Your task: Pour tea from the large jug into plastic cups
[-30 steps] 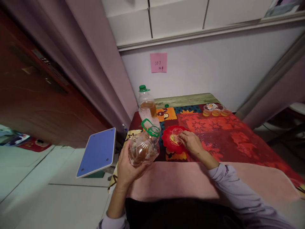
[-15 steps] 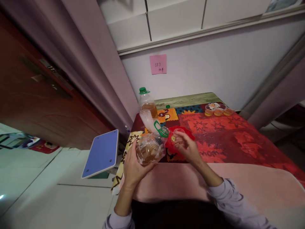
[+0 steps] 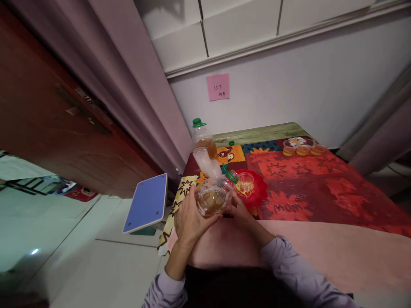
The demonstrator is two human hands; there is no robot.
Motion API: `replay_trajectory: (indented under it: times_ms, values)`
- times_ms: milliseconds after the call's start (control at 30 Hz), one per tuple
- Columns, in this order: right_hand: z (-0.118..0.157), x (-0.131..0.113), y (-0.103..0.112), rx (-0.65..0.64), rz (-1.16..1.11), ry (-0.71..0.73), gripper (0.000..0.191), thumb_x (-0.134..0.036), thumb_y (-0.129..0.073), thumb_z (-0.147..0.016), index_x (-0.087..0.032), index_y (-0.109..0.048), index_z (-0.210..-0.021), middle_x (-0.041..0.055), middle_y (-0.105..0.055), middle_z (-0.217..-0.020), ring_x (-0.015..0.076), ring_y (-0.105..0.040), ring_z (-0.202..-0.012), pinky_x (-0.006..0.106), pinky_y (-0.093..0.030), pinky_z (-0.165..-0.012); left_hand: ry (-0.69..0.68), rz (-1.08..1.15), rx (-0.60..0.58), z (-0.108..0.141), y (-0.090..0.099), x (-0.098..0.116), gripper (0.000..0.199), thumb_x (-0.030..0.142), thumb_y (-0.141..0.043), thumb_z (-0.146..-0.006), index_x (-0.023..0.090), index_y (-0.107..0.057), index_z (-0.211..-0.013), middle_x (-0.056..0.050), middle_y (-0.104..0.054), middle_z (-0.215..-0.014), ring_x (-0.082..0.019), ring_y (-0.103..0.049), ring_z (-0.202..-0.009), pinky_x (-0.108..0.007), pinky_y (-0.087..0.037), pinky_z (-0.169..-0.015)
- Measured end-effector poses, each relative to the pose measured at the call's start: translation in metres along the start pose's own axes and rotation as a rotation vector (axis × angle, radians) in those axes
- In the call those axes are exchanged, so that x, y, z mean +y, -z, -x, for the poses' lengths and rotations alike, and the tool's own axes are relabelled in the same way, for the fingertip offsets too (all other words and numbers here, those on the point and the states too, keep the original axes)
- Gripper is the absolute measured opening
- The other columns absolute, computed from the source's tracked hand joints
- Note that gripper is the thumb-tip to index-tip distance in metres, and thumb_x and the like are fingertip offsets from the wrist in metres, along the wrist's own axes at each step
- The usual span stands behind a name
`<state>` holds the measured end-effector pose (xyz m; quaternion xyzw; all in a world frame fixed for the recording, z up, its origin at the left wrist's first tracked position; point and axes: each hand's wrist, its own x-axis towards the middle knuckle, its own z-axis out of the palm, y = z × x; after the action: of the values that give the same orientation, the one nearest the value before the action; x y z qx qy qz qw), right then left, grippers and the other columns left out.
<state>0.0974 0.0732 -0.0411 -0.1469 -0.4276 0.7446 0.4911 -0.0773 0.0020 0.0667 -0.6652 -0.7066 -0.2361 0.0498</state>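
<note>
A clear plastic bottle [image 3: 212,197] with some amber liquid is tilted, its open mouth and green ring pointing away to the right. My left hand [image 3: 192,218] wraps round its left side and base. My right hand [image 3: 239,210] grips the bottle's right side, fingers partly hidden behind it. The bottle's mouth is beside a clear cup [image 3: 245,182] standing on a red scalloped plate [image 3: 259,197]. Stacked clear cups [image 3: 207,163] lie just beyond the bottle.
Another bottle [image 3: 205,143] with a green cap stands at the back left, near a loose green cap [image 3: 231,143]. Three cups of amber liquid [image 3: 302,149] stand at the back right. A blue board [image 3: 146,203] is left of the table.
My right hand has left the cup on the red plate and moved left onto the bottle. The view has shifted slightly.
</note>
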Motion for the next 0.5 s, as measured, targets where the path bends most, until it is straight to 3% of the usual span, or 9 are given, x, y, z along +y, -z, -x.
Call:
replay_trajectory:
  times_ms: [233,367,500]
  values:
    - [0.004,-0.005,-0.003,0.066,-0.014,-0.024,0.112,-0.064,-0.093,-0.072,-0.042,-0.036,-0.166,0.0066,-0.051,-0.167,0.0332,-0.052,-0.150,0.056,-0.047,-0.121,-0.147,0.080,-0.125,0.001,0.007,-0.024,0.137,0.074,-0.089,-0.063,0.022,-0.020,-0.170,-0.024,-0.042,-0.170,-0.045,-0.043,-0.155,-0.064,-0.039,-0.124]
    - [0.004,-0.010,-0.007,0.068,-0.067,-0.039,0.117,-0.063,-0.095,-0.068,-0.042,-0.035,-0.166,0.0071,-0.052,-0.165,0.0342,-0.053,-0.148,0.055,-0.048,-0.119,-0.012,0.153,-0.143,0.018,0.010,-0.057,0.135,0.068,-0.090,-0.065,0.022,-0.020,-0.170,-0.025,-0.037,-0.172,-0.046,-0.036,-0.159,-0.068,-0.035,-0.126]
    - [0.002,-0.011,-0.009,0.078,-0.068,-0.040,0.119,-0.064,-0.095,-0.066,-0.041,-0.036,-0.167,0.0073,-0.052,-0.165,0.0343,-0.054,-0.147,0.054,-0.049,-0.118,0.150,0.290,-0.163,0.041,0.005,-0.084,0.141,0.066,-0.093,-0.059,0.018,-0.020,-0.170,-0.028,-0.042,-0.167,-0.047,-0.043,-0.155,-0.068,-0.039,-0.124]
